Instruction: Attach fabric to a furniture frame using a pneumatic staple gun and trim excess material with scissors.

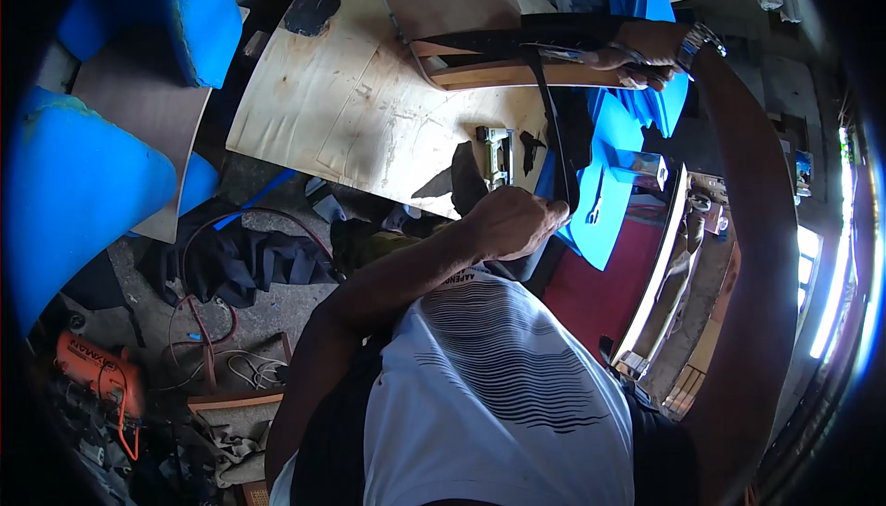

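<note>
My right hand (646,49), with a watch on its wrist, is closed round a pair of scissors (558,53) at the far right of the work. Their metal blades lie at the edge of black fabric (480,40) draped over a curved wooden frame (526,75). From there a narrow strip of the black fabric (554,119) runs down to my left hand (517,222), which pinches its lower end in front of my shirt. A staple gun (498,155) rests on the pale plywood panel (332,109) beyond my left hand, beside dark scraps (457,183).
Blue foam pieces (88,183) stand at the left, and blue sheets (604,165) lie at the right by a dark red surface (604,275). On the floor are dark cloth (249,257), a reddish hose (189,312) and an orange air compressor (97,368).
</note>
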A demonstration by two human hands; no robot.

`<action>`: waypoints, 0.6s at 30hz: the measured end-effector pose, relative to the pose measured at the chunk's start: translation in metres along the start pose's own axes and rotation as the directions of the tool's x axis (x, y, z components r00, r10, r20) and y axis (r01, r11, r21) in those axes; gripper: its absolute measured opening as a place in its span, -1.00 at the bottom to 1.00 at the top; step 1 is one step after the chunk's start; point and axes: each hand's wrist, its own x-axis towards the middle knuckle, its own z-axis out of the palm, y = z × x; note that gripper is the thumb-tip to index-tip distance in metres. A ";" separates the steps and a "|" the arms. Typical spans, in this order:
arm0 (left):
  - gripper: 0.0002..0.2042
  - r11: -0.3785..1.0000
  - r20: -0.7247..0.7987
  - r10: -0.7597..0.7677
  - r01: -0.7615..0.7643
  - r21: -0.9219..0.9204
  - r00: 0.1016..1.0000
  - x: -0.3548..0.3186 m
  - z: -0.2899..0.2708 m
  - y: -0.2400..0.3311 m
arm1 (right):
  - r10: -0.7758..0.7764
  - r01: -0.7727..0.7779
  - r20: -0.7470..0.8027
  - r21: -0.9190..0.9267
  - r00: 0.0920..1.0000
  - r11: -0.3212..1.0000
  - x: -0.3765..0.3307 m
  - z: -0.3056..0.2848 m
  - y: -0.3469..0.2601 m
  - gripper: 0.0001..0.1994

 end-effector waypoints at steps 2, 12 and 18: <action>-0.80 1.000 0.039 0.000 0.000 -0.013 0.999 -0.002 -0.003 0.002 | 0.010 -0.010 -0.015 0.043 1.000 0.999 0.022 0.005 -0.007 -0.31; -0.82 0.985 0.099 -0.007 0.024 -0.169 0.995 -0.026 -0.006 0.005 | -0.024 0.021 0.030 0.096 0.999 0.995 0.084 0.014 -0.088 -0.39; -0.85 0.977 0.122 -0.011 0.037 -0.210 0.992 -0.047 -0.004 0.015 | -0.045 0.049 -0.033 0.148 0.998 0.988 0.136 0.033 -0.132 -0.44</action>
